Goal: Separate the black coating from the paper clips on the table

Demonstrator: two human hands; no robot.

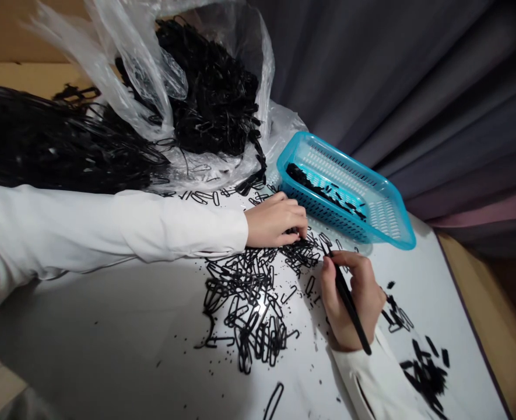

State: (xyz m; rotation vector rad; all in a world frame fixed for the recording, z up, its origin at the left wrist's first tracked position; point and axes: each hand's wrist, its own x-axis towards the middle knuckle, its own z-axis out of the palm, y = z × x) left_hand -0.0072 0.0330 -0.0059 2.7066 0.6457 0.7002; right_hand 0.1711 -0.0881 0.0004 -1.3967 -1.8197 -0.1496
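My left hand (279,220) rests at the upper edge of a heap of thin black loop-shaped pieces (253,297), beside the basket. Its fingers are curled down with dark bits at their tips; what they pinch is hidden. My right hand (354,294) grips slim black tweezers (347,300) like a pen. Their pointed tip reaches toward the loops between my two hands. Just beyond the left hand stands a blue perforated plastic basket (378,224), with small black pieces (323,189) lying along its floor.
A clear plastic bag (139,70) stuffed with black strips (214,87) stands at the back. More black strands (52,140) are bundled at the left. Small black offcuts (428,370) lie right of my right wrist on the white table (122,338). Dark curtains (393,70) hang behind.
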